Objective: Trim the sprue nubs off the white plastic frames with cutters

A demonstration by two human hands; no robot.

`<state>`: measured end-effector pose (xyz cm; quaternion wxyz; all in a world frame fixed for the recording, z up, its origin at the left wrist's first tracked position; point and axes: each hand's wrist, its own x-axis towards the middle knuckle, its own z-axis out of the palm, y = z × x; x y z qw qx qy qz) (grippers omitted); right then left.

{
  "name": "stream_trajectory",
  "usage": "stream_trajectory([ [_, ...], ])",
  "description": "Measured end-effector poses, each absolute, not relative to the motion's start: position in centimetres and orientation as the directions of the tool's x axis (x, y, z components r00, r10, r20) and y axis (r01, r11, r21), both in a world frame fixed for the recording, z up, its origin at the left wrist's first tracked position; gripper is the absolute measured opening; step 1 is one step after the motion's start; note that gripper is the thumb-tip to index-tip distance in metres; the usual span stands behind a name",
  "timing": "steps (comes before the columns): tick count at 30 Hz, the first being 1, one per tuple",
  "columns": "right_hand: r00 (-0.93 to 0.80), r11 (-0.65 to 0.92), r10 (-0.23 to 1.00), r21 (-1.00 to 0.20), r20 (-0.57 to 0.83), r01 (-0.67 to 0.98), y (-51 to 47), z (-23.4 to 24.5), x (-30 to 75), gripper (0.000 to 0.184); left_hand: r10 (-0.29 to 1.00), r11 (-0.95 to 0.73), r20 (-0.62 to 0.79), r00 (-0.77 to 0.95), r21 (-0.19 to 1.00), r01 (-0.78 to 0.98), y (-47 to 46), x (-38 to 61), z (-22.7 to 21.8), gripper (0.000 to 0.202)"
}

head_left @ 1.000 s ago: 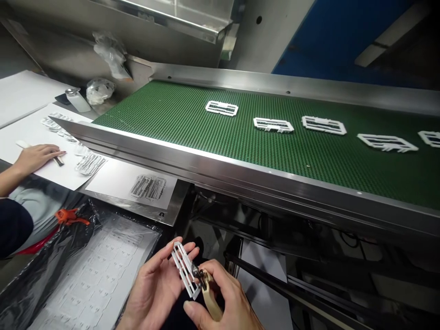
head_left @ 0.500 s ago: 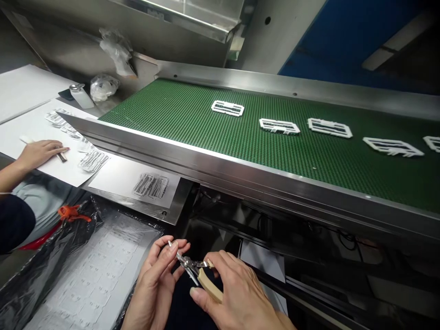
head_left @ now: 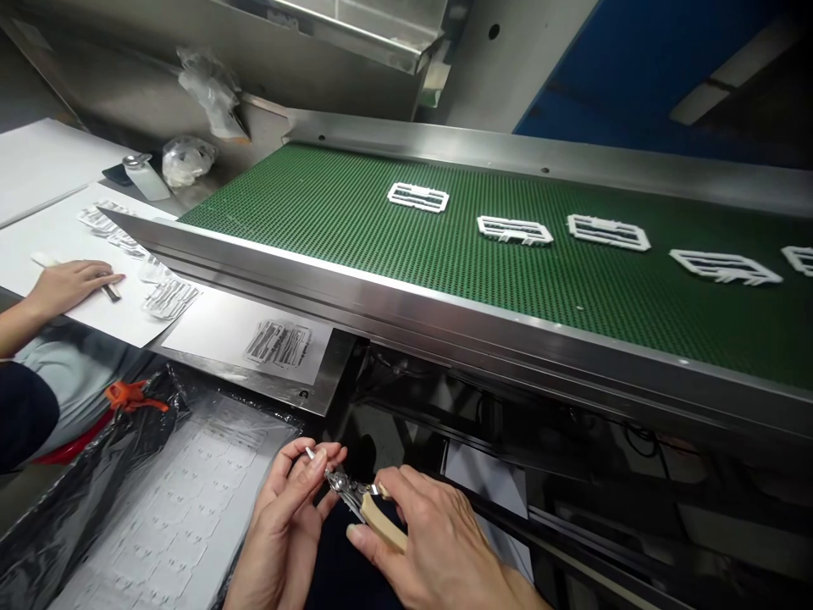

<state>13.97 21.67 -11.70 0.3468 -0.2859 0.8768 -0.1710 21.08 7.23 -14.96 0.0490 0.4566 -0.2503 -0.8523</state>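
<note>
Head view. Left hand (head_left: 285, 517) is pinching a small white plastic part (head_left: 311, 453) between its fingertips, low in the frame below the conveyor belt (head_left: 356, 212). Right hand (head_left: 438, 551) is gripping tan-handled cutters (head_left: 359, 501), whose tip is meeting the part. White plastic frames (head_left: 514, 229) are lying on the belt; a co-worker's hand (head_left: 67, 284) is resting on paper (head_left: 38, 246).

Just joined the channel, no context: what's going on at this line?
A person is trimming a small white plastic part, pinched in the left hand, with tan-handled cutting pliers held in the right hand. More white plastic frames lie in a row on the green conveyor belt. At left, a co-worker's hand rests on white paper.
</note>
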Motion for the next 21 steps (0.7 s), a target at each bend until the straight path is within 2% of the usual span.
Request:
stream_trajectory([
  [4, -0.588, 0.785, -0.615, -0.478, -0.525, -0.394, 21.5, -11.7, 14.0, 0.024, -0.306, -0.874, -0.753, -0.583, 0.464, -0.141, 7.2, 21.1, -15.1, 0.021],
  [7, -0.6, 0.776, -0.618, -0.517, -0.509, -0.361, 21.3, -11.8, 13.9, 0.026, -0.296, -0.887, -0.767, -0.57, 0.442, -0.134, 7.2, 21.0, -15.1, 0.018],
  [11, -0.539, 0.745, -0.604, -0.657, -0.587, -0.12, 21.4, -12.3, 13.7, 0.031, -0.251, -0.925, -0.801, -0.544, 0.365, -0.11, 7.1, 20.8, -15.1, 0.012],
  [14, -0.521, 0.718, -0.576, -0.695, -0.63, 0.046, 21.7, -12.9, 13.4, 0.032, -0.219, -0.942, -0.809, -0.546, 0.32, -0.096, 7.0, 20.7, -15.0, 0.009],
  [17, -0.571, 0.735, -0.542, -0.677, -0.616, 0.033, 21.8, -13.4, 12.9, 0.034, -0.224, -0.94, -0.827, -0.515, 0.323, -0.109, 7.1, 20.6, -14.9, 0.008],
  [21, -0.633, 0.79, -0.513, -0.607, -0.579, -0.085, 21.8, -14.3, 12.7, 0.029, -0.319, -0.89, -0.822, -0.472, 0.431, -0.149, 7.3, 20.6, -15.8, 0.01],
])
